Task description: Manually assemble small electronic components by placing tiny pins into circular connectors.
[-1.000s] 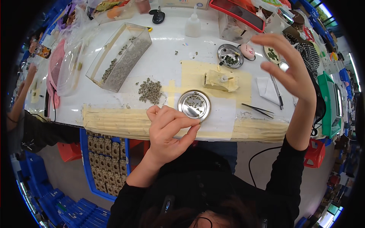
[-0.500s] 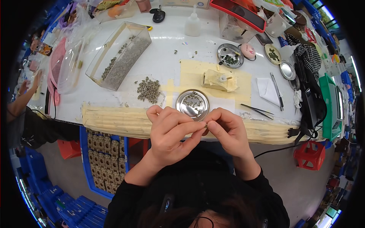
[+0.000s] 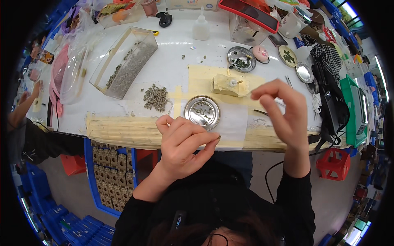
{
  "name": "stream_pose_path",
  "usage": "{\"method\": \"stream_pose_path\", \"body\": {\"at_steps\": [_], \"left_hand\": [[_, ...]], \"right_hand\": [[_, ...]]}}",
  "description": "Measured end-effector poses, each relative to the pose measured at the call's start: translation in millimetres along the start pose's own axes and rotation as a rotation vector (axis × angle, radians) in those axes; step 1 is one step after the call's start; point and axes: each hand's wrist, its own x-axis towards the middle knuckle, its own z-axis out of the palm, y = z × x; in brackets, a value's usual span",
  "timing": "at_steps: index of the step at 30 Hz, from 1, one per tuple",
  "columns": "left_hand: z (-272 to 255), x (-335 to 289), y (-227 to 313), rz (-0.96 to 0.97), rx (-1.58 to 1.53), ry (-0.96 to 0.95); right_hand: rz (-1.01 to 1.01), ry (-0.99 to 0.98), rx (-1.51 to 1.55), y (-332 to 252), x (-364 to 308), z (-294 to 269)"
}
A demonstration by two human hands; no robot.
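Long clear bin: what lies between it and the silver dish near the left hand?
In the head view, a heap of small greyish pieces, then a strip of yellow tape, lies between the bin and the dish.

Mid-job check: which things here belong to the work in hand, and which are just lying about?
Likely part of the work:
small piece pinched in the left hand
metal dish with similar pieces
pile of loose pieces
taped block near the open right hand

Probably just lying about:
red-edged phone
key fob
checked cloth
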Motion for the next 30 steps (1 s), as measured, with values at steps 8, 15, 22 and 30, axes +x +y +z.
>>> {"method": "stream_pose_path", "body": {"at_steps": [8,15,22,30], "left_hand": [[3,-2,12,-0.004,-0.028,-0.010],[-6,-4,7,-0.022,0.018,0.006],[-5,-2,7,-0.025,0.010,0.004],[-5,-2,4,-0.035,0.019,0.006]], "right_hand": [[0.151,0.160,-0.539,106,146,-65],[0.005,0.127,-0.512,159,180,-55],[0.015,0.180,-0.571,167,186,-51],[-0.078,0.337,-0.237,134,170,-65]]}}
